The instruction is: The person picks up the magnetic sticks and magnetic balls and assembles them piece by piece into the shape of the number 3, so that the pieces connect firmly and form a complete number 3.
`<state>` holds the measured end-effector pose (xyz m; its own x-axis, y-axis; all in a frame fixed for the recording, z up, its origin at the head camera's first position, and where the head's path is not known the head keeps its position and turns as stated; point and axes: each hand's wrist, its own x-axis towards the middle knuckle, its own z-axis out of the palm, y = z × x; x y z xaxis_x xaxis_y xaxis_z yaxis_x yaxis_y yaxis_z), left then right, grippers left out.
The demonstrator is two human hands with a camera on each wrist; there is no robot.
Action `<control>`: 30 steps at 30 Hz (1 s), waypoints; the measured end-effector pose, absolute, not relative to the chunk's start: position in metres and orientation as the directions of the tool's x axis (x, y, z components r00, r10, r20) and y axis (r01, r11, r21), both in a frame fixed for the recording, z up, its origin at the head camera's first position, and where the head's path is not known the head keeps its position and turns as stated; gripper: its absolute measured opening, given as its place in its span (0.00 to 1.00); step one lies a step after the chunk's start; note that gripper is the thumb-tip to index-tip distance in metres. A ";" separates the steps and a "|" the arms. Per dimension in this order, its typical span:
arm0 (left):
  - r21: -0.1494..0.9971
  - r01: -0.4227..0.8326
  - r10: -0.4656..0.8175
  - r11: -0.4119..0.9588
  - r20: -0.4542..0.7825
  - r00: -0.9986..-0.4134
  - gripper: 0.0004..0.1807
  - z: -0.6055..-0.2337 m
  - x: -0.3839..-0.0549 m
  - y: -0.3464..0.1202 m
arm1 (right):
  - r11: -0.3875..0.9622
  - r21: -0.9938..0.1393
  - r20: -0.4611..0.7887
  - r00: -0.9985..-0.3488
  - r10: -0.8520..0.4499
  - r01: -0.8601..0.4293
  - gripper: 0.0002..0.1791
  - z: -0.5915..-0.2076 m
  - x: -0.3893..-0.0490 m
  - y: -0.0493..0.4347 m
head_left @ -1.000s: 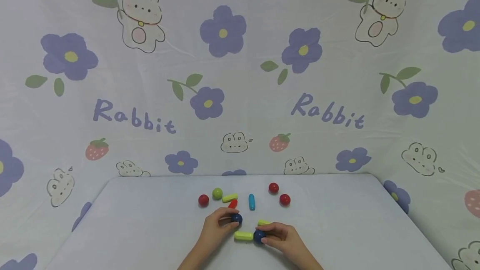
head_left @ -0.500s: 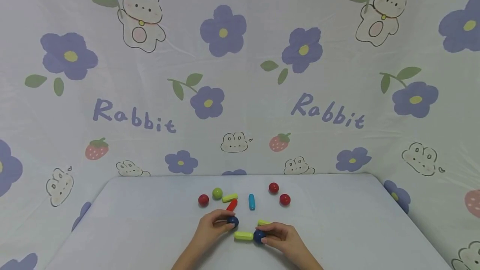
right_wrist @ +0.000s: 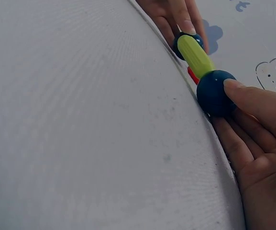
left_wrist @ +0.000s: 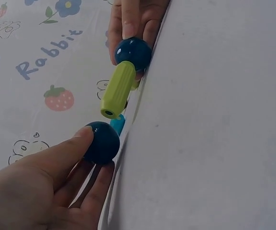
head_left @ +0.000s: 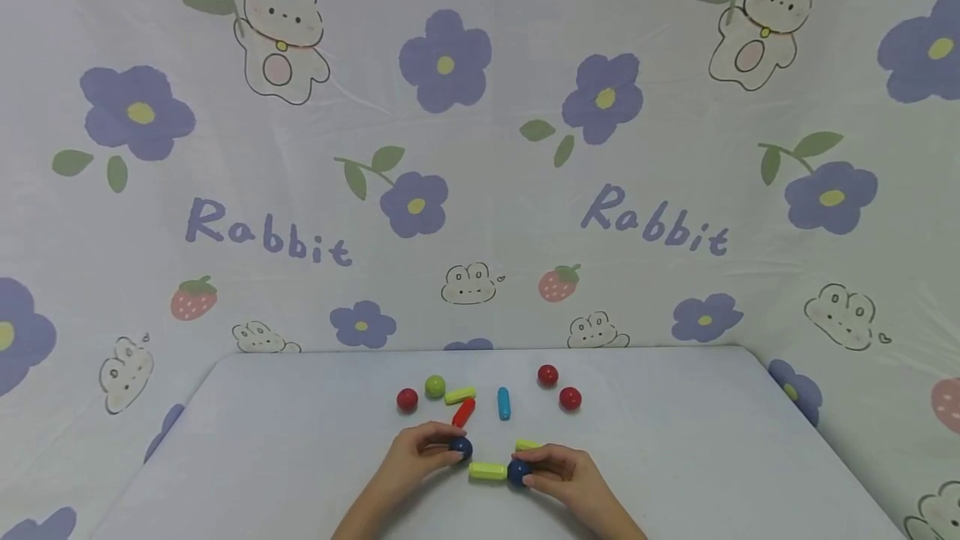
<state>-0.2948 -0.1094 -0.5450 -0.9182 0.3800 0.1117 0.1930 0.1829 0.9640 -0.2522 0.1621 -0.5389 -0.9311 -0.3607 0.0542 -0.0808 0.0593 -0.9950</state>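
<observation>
My left hand (head_left: 411,458) pinches a dark blue ball (left_wrist: 102,143) between thumb and fingers, just left of a yellow-green rod. With thumb and fingertips my right hand (head_left: 566,477) holds a second dark blue ball (right_wrist: 216,93). The ribbed yellow-green rod (head_left: 487,472) meets this right ball end-on and points toward the left hand. A small hole shows in the rod's free end in the left wrist view, and a gap separates that end from the left ball. Another yellow-green rod (head_left: 527,445) lies behind the right fingers, partly hidden.
Beyond the hands on the white table (head_left: 712,440) lie a red rod (head_left: 463,412), a blue rod (head_left: 504,403), a yellow-green rod (head_left: 460,396) and a green ball (head_left: 435,387). Red balls stand at left (head_left: 407,400) and right (head_left: 570,398), with another red ball (head_left: 547,375) farther back.
My left hand has drawn its blue ball left and slightly nearer, widening the gap to the rod and uncovering more of the red rod. The right hand has stayed in place.
</observation>
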 end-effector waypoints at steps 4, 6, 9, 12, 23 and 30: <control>0.965 0.187 0.408 0.185 0.098 -0.908 0.21 -0.545 -0.296 -0.112 | 0.070 -0.994 0.049 -0.933 -0.357 -0.079 0.18 -0.539 -0.252 0.163; 0.966 0.179 0.418 0.185 0.087 -0.904 0.21 -0.546 -0.297 -0.114 | 0.072 -0.994 0.051 -0.932 -0.358 -0.082 0.18 -0.540 -0.252 0.163; 0.966 0.175 0.433 0.190 0.078 -0.898 0.21 -0.545 -0.297 -0.117 | 0.073 -0.994 0.048 -0.932 -0.360 -0.080 0.18 -0.540 -0.253 0.163; 0.966 0.172 0.449 0.195 0.068 -0.891 0.20 -0.543 -0.297 -0.121 | 0.073 -0.995 0.039 -0.933 -0.359 -0.070 0.17 -0.540 -0.253 0.162; 0.966 0.139 0.487 0.217 0.016 -0.873 0.18 -0.538 -0.296 -0.127 | 0.077 -0.994 0.047 -0.933 -0.356 -0.079 0.18 -0.539 -0.253 0.163; 0.971 0.110 0.516 0.212 -0.016 -0.856 0.19 -0.536 -0.296 -0.131 | 0.078 -0.995 0.034 -0.935 -0.353 -0.065 0.17 -0.540 -0.254 0.162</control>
